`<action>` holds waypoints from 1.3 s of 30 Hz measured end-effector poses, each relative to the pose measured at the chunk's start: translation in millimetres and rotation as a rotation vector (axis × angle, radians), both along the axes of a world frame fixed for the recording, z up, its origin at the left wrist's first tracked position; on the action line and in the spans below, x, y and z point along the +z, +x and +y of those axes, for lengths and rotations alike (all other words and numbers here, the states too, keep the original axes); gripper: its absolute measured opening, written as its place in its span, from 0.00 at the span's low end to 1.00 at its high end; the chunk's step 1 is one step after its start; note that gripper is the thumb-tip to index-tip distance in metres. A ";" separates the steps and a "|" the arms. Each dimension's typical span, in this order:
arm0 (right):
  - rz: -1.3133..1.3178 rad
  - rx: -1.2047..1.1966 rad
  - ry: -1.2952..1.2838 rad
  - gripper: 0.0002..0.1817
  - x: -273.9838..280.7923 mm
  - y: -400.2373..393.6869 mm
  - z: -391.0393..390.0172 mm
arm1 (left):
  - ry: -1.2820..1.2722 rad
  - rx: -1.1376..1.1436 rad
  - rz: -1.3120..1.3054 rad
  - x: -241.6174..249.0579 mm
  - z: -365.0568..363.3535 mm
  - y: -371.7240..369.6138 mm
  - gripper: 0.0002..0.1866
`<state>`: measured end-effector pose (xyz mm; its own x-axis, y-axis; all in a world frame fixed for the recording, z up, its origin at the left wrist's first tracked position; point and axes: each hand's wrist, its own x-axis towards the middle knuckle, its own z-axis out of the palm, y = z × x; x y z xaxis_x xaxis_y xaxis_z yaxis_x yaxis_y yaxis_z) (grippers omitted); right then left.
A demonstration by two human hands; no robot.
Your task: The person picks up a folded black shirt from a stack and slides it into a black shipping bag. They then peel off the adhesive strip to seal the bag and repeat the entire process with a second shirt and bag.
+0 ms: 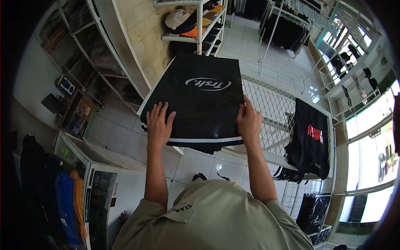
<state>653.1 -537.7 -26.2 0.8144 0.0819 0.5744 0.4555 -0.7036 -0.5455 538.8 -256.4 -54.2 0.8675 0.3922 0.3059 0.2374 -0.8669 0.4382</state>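
Note:
A large flat black plastic bag (200,98) with a grey "Trsh." logo lies in front of me, and a white strip runs along its near edge. Beneath that edge, dark fabric (204,147) sticks out. My left hand (158,125) rests flat on the bag's near left corner, palm down, with its fingers out. At the right edge, my right hand (249,121) closes on the bag, its thumb on top and its other fingers along the side.
A white wire-mesh table (266,98) extends to the right, with a folded black shirt (309,141) bearing red print on it. Caps (178,19) sit on a white rack (200,27) ahead. A glass cabinet (102,183) stands at lower left. Dark clothes (280,31) hang farther back.

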 end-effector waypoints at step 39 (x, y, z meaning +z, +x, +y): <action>0.166 -0.948 -0.175 0.16 -12.7 -117.5 -407.5 | 0.028 -1.132 -0.133 41.6 -386.8 -3.1 0.23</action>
<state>535.6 -945.2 -38.9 0.6562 -0.5753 0.4883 -0.4139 -0.8155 -0.4045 535.7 -643.1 -12.6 0.6791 -0.6031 0.4185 -0.7340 -0.5636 0.3789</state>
